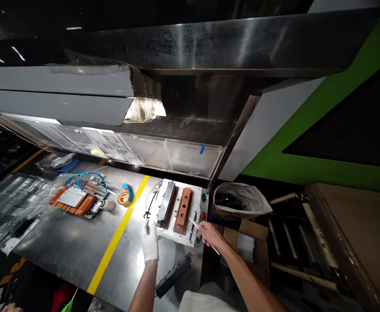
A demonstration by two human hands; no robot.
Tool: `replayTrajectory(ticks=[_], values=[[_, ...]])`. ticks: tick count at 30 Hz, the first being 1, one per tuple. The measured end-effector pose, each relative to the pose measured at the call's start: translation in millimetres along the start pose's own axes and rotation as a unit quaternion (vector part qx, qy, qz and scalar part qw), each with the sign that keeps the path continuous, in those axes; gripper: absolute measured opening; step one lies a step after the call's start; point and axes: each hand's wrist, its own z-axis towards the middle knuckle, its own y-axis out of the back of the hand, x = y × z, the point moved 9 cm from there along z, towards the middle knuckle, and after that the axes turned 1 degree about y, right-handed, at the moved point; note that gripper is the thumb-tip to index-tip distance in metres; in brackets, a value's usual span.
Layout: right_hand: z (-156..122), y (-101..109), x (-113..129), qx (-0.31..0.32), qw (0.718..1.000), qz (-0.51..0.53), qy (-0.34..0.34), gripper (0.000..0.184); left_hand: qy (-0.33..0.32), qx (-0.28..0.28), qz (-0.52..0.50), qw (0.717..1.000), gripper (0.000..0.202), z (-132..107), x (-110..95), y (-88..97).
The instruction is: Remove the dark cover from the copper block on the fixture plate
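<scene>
Gloved left hand (149, 243), fingers together, steadies white fixture plate (194, 203) at its 7 o'clock corner; right hand (208, 233) pinches a thin rod (199, 232). Plate looks rigid, heavy: grip edges.

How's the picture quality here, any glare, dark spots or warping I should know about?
Head view: strong wide-angle warping bends the steel hood and the yellow stripe; glare shines off the metal table and clear plastic sheets; the upper left and right side are very dark; the gloved left hand and the right hand holding a thin tool are lit but small and soft.
</scene>
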Motion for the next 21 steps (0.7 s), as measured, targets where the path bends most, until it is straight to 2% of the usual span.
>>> replayTrajectory(ticks=[3, 6, 9, 12, 14, 17, 19, 21], values=[[-21.1, 21.0, -32.6, -0.019, 1.000, -0.020, -0.011, 0.032, -0.049, 0.034, 0.040, 0.997, 0.066, 12.2, -26.7, -9.2], [-39.6, 37.8, -60.4, -0.040, 0.999, -0.033, -0.015, 0.040, -0.055, 0.076, 0.048, 0.994, 0.066, 21.9, -42.4, -30.1], [-49.2, 45.9, -77.2, -0.049, 0.998, -0.044, -0.012, 0.048, -0.029, 0.120, -0.009, 0.992, 0.055, 29.3, -47.4, -56.2], [-52.1, 47.0, -81.3, -0.047, 0.998, -0.043, 0.002, 0.049, 0.032, 0.129, -0.047, 0.990, 0.056, 38.6, -38.0, -72.0], [-53.2, 46.7, -79.4, -0.046, 0.998, -0.039, 0.013, 0.047, 0.055, 0.133, -0.051, 0.988, 0.062, 43.6, -31.9, -74.9], [-56.0, 45.0, -76.6, -0.037, 0.999, -0.033, 0.021, 0.042, 0.053, 0.157, -0.049, 0.985, 0.062, 43.5, -29.8, -69.8], [-59.3, 43.5, -76.4, -0.022, 0.999, -0.039, 0.021, 0.040, 0.047, 0.162, -0.053, 0.984, 0.060, 37.2, -28.5, -58.9], [-65.0, 43.1, -74.9, -0.008, 0.998, -0.048, 0.028, 0.043, 0.051, 0.140, -0.077, 0.986, 0.061, 26.6, -21.5, -41.8]])
